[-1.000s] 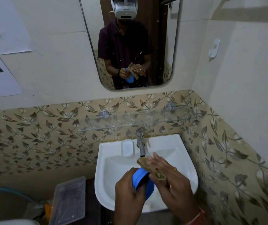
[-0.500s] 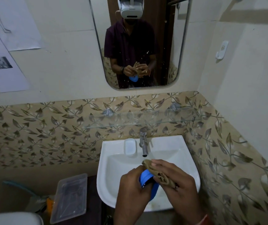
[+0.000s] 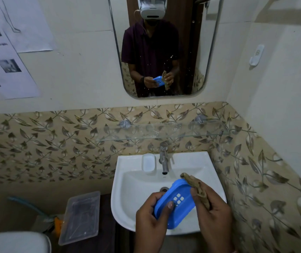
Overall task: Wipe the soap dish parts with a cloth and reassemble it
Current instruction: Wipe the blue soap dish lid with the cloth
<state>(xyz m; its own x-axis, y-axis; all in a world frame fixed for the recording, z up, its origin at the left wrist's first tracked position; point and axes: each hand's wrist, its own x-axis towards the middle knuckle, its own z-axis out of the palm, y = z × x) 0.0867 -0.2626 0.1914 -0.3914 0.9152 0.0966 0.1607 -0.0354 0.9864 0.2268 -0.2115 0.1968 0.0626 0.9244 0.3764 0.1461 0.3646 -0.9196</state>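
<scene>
Lower centre, above the white sink (image 3: 127, 179), the left hand (image 3: 149, 216) grips the blue soap dish part (image 3: 175, 203), perforated face showing. The right hand (image 3: 211, 210) pinches the cloth (image 3: 195, 185) against its upper-right rim.

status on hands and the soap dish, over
Left hand grips blue drainer tray over sink. Right hand holds brown cloth against tray's far rim. White dish part sits on sink ledge by tap. Nothing blocking.

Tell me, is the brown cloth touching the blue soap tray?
Touching. The head view shows the cloth, gripped by the right hand, draped over the rim of the blue soap tray, which the left hand holds.
</scene>
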